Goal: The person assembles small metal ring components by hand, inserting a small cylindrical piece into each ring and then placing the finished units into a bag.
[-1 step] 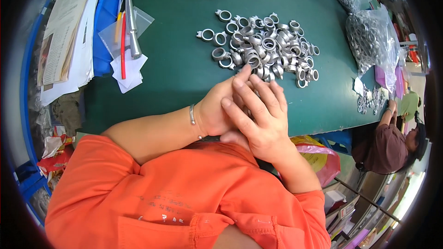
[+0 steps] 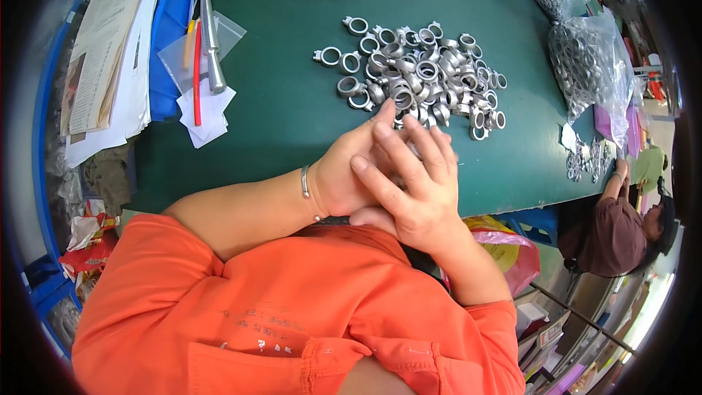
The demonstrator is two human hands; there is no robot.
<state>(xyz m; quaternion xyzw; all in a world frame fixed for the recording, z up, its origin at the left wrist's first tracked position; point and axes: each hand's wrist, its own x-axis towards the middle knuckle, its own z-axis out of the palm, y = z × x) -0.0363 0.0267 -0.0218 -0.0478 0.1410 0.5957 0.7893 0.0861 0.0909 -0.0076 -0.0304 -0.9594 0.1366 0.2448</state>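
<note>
The open right hand (image 2: 413, 186) lies over the left hand (image 2: 349, 168), whose grip is hidden, near the rings (image 2: 420, 77).

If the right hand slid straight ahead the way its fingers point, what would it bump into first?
Most likely the pile of metal rings, just past the right hand fingertips on the green table; how high the fingers sit is unclear.

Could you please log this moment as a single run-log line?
left hand: at edge of ring pile, grip unclear | right hand: lying over left hand, fingers spread | metal rings: heaped on green table | bagged rings: far right
</note>
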